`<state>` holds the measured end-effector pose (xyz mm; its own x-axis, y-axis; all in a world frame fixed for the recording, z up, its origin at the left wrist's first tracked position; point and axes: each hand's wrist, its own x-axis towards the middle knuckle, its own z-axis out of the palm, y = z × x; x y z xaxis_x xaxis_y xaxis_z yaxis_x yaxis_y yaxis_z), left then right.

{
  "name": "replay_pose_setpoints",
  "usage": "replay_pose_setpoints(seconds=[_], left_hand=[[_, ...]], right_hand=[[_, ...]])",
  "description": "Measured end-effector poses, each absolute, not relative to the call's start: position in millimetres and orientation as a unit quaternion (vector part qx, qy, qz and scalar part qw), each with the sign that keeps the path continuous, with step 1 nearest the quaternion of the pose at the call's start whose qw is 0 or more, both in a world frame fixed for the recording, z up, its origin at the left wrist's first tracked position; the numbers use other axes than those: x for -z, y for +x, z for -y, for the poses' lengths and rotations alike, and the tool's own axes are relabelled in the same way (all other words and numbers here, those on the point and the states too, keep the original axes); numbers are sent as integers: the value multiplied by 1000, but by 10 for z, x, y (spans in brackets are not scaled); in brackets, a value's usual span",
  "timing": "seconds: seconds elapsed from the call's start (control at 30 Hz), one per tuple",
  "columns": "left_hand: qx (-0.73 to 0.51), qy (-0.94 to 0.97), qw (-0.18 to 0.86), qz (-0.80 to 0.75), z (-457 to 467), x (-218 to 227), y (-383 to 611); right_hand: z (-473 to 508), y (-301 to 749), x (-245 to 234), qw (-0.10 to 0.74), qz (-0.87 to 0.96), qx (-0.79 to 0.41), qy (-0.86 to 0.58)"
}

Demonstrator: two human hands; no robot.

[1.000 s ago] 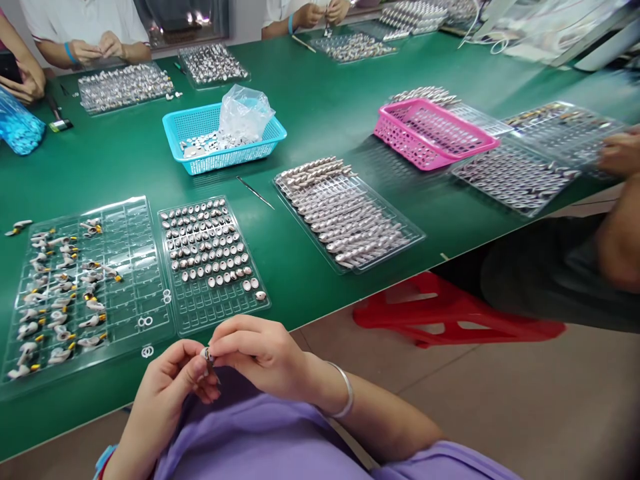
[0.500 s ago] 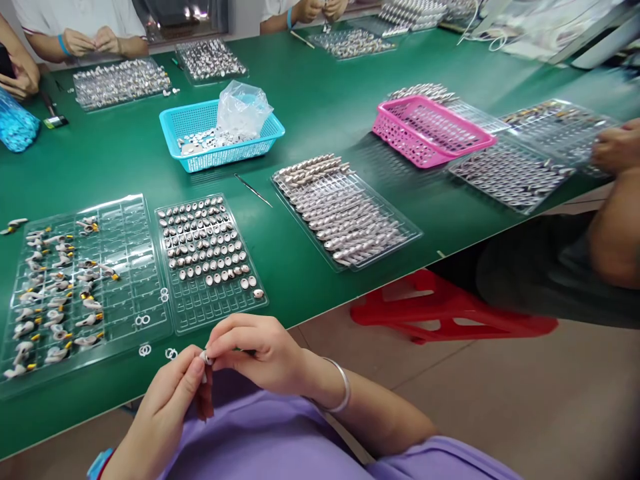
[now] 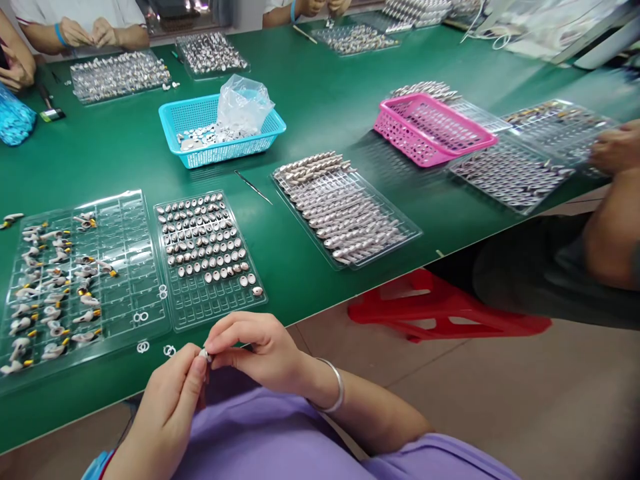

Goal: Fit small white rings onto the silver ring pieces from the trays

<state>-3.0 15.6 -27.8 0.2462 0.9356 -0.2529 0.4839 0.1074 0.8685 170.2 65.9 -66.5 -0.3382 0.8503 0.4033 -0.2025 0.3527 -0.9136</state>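
Observation:
Close to my body, just off the table's front edge, my left hand [image 3: 167, 393] grips a small white earbud [image 3: 205, 355] between thumb and fingers. The thumb and fingertips of my right hand [image 3: 263, 350] pinch the same earbud from the other side. Fingers cover most of it. Beyond my hands lies a clear tray [image 3: 195, 303] with rows of small round earbud caps. Left of it, a larger clear tray [image 3: 125, 267] holds earbud bodies with yellow tips. Small white rings [image 3: 143, 347] lie near that tray's front corner.
Tweezers [image 3: 253, 187] lie behind the cap tray. A blue basket [image 3: 210, 159] holds loose white parts and a plastic bag. Rightward are a tray of stacked white stems [image 3: 345, 213] and a pink basket [image 3: 425, 150]. A red stool [image 3: 450, 313] stands below. Co-workers' hands [image 3: 90, 33] work across the table.
Both hands keep hold of the earbud, which seems slightly turned between the fingertips. The camera view has shifted a little; the trays and baskets stay in place.

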Motion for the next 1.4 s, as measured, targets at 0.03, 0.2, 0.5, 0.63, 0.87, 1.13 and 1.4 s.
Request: replay_pose_setpoints(seconds=[0.03,0.2,0.5,0.63,0.87,1.13,1.4], left_hand=[[-233,631,475,-567,-149,275,-30],[-239,657,448,-558,-131,256,-19],[-254,677,429,-542,-120,269,-16],[-261,669,439,-540,-105,280,-5],[-286,628,475,-546,-130,258,88],[-280,654,449,-541,-141,238,83],[-290,683,388,-546,-129,243,107]], right_hand=[[-653,1702,666,520,635,-514,-250],[-637,1692,669,524,602,-552,-243],[-596,1685,638,531,599,-539,-261],[-584,1723,605,519,617,-530,-263],[-590,1800,559,499,654,-510,-250],[-614,1793,555,500,631,-535,-256],[-576,1774,537,506,644,-507,-270]])
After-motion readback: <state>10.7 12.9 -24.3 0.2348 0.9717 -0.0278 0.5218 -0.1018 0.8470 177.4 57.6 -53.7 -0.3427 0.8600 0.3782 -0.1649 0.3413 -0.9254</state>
